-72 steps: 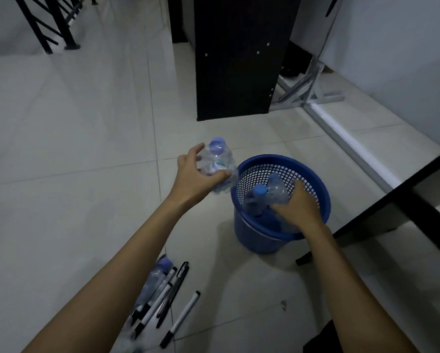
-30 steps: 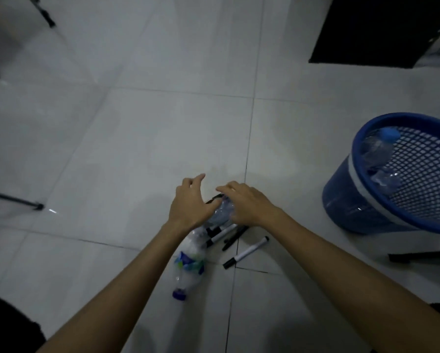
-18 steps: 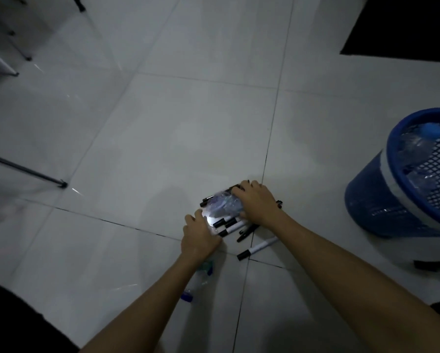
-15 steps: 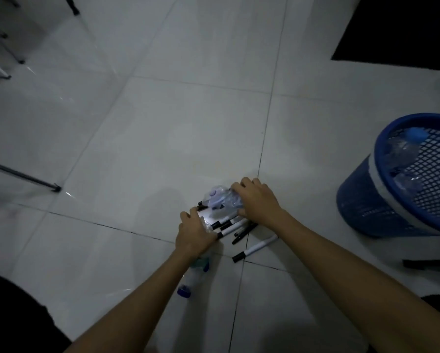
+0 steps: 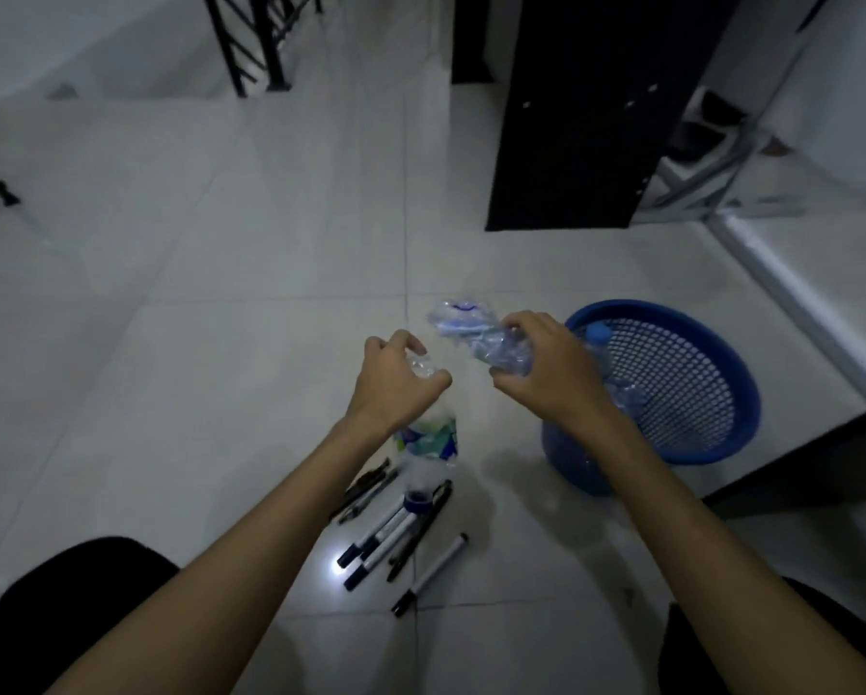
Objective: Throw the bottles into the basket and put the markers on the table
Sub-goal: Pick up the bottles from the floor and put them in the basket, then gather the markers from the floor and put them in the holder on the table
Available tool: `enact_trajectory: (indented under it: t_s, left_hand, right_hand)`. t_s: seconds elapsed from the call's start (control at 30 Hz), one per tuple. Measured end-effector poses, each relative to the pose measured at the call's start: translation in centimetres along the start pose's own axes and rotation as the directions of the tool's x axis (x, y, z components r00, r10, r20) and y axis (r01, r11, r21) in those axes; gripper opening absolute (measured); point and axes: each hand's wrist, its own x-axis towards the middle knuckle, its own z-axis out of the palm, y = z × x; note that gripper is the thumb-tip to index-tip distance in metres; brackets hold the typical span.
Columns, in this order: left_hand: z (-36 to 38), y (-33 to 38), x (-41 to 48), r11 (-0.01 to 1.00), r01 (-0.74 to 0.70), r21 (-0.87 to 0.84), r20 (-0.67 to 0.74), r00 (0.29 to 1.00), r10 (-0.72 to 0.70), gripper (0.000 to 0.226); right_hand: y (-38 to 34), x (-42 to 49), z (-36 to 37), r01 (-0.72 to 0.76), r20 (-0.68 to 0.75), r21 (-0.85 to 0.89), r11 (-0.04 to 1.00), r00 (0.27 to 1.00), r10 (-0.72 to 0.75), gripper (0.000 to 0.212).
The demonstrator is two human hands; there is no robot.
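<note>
Left hand (image 5: 395, 381): closed around a labelled plastic bottle (image 5: 426, 443), cap pointing down, left of the blue mesh basket (image 5: 671, 393).
Right hand (image 5: 546, 371): clamped on a crumpled bottle (image 5: 476, 333), just beside the basket's rim.
Markers (image 5: 395, 529): scattered on floor tiles, left of the basket.
Basket: holds blue-capped bottles (image 5: 603, 358).

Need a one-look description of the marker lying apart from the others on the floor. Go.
Start at the blue mesh basket on the white tiled floor, then look left and nearer the camera to the markers below the left hand. The lone marker is the rightmost: white barrel, black cap, separate from the bunch.
</note>
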Motion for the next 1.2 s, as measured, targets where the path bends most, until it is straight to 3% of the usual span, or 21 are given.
enact_trajectory:
  t_s: [0.13,0.3,0.47,0.6,0.8,0.97,1.07,1.2]
  left_hand:
    - [1.8,5.9,1.7,0.988,-0.136,-0.069,0.004,0.991,0.137,0.043]
    - [5.0,10.5,3.0,0.954,-0.285,-0.089,-0.059,0.958,0.281,0.055]
    - [8.3,13.0,3.3,0.924,-0.350,-0.153,-0.106,0.935,0.337,0.061]
    - [10.6,14.0,3.5,0.912,-0.370,-0.178,-0.121,0.928,0.353,0.064]
    - [13.2,13.7,3.5,0.917,-0.377,-0.130,-0.062,0.926,0.372,0.066]
    - [14.6,12.3,3.1,0.936,-0.350,-0.033,0.091,0.932,0.351,0.077]
    - [14.1,10.5,2.6,0.935,-0.355,-0.017,0.105,0.929,0.355,0.073]
    - [11.6,7.1,1.8,0.938,-0.346,-0.010,0.135,0.929,0.344,0.061]
  right_hand:
    - [3.4,-1.1,-4.7,-0.155,-0.194,0.084,0.984,0.966,0.169,0.044]
    - [8.3,-3.0,-7.9,-0.362,-0.307,0.121,0.924,0.872,0.382,0.042]
    - [11.4,-4.1,-8.0,-0.506,-0.265,0.159,0.848,0.805,0.530,0.038]
    - [12.7,-4.3,-8.1,-0.568,-0.186,0.154,0.809,0.787,0.588,0.060]
    - [13.1,-4.1,-8.8,-0.559,-0.215,0.186,0.808,0.780,0.588,0.053]
    - [12.3,-4.8,-8.7,-0.513,-0.257,0.172,0.841,0.801,0.541,0.049]
    - [10.4,-4.5,-8.3,-0.405,-0.323,0.136,0.904,0.845,0.427,0.043]
    - [6.1,-3.7,-7.0,-0.144,-0.374,0.069,0.987,0.914,0.160,0.033]
